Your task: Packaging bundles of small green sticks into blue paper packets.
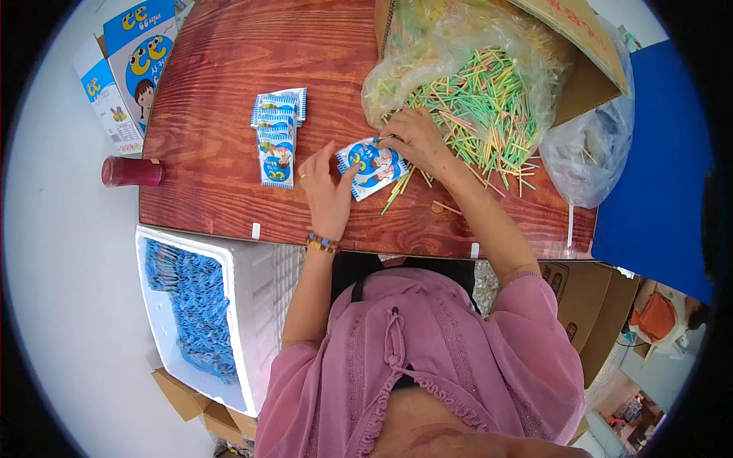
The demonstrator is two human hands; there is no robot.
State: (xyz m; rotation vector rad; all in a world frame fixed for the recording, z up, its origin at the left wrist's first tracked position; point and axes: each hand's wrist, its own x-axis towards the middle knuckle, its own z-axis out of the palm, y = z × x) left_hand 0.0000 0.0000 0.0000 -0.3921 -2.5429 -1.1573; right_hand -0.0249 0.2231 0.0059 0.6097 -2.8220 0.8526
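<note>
A blue-and-white candy packet (pixel 379 172) lies tilted on the table between my hands; a second one may lie under it. My left hand (pixel 328 191) is open beside it, fingers stretched apart, with the thumb on its left edge. Over the packet's upper edge, my right hand (pixel 418 141) is closed in a pinch; whatever is in the fingertips is too small to make out. Thin pastel candy sticks (pixel 489 107) spill from a clear plastic bag (pixel 382 84) just beyond my right hand. A short overlapping row of similar packets (pixel 276 156) lies left of my left hand.
The bag sits in a cardboard box (pixel 595 57) on the reddish wooden table (pixel 206 84). A red-lidded jar (pixel 131 171) and printed cartons (pixel 126 76) stand at the left. Below the table's left edge, a white foam box (pixel 240 320) holds many blue packets. Loose sticks lie near my right forearm.
</note>
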